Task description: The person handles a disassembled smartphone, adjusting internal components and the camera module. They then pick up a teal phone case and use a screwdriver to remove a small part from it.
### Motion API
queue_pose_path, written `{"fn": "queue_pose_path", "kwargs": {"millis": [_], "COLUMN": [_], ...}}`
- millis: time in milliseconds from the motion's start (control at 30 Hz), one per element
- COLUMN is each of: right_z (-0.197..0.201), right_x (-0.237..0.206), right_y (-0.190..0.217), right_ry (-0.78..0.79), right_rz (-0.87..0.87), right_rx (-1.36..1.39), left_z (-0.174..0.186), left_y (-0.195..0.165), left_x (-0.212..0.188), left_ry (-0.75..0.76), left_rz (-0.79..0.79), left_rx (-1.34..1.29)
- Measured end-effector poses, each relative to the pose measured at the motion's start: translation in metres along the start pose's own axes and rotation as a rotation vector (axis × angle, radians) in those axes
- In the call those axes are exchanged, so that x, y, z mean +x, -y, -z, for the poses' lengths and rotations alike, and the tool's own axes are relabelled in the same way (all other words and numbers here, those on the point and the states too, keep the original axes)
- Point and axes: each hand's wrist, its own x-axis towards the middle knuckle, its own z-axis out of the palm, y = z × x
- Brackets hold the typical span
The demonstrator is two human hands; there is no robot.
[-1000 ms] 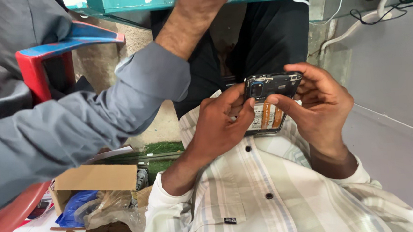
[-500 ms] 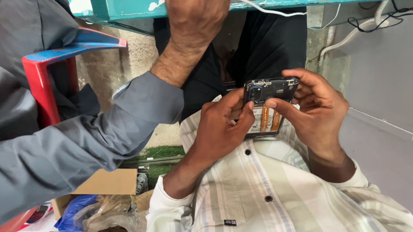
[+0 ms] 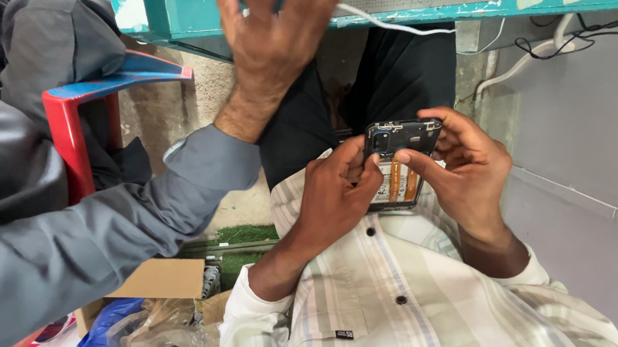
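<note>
I clamp the opened phone between my left hand and right hand, thumbs steadying its exposed back, while a co-worker's hand reaches overhead.

Opened phone: matt black plastic, metal parts; striped shirt: cloth; box: plain cardboard

phone between both hands | co-worker's hand above-left | box lower-left
</note>
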Motion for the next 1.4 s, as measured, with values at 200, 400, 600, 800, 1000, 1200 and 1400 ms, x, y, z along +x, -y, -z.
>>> {"fn": "queue_pose_path", "kwargs": {"millis": [200, 400, 600, 800, 1000, 1200, 1400], "right_z": [0.002, 0.002, 0.002, 0.002, 0.000, -0.006, -0.006], "right_x": [-0.002, -0.001, 0.000, 0.003, 0.037, 0.051, 0.052], "right_y": [-0.003, -0.005, -0.009, -0.012, -0.012, 0.000, 0.009], "right_ry": [0.002, 0.014, 0.030, 0.031, 0.070, 0.114, 0.138], "right_rz": [0.015, 0.032, 0.044, 0.008, -0.033, -0.012, -0.003], "right_rx": [0.015, 0.008, 0.060, 0.155, 0.351, 0.391, 0.374], "left_z": [0.001, 0.001, -0.004, -0.002, 0.001, 0.002, 0.006], "left_y": [0.000, 0.002, 0.004, 0.003, -0.007, -0.014, -0.017], "left_x": [0.000, -0.002, -0.003, -0.001, 0.023, 0.032, 0.029], "left_ry": [-0.001, 0.022, -0.029, -0.015, -0.063, -0.120, -0.089], "left_rz": [-0.024, -0.049, -0.010, -0.041, 0.077, 0.074, 0.052], "left_rx": [0.055, -0.036, -0.001, -0.041, -0.109, -0.259, -0.315]}}
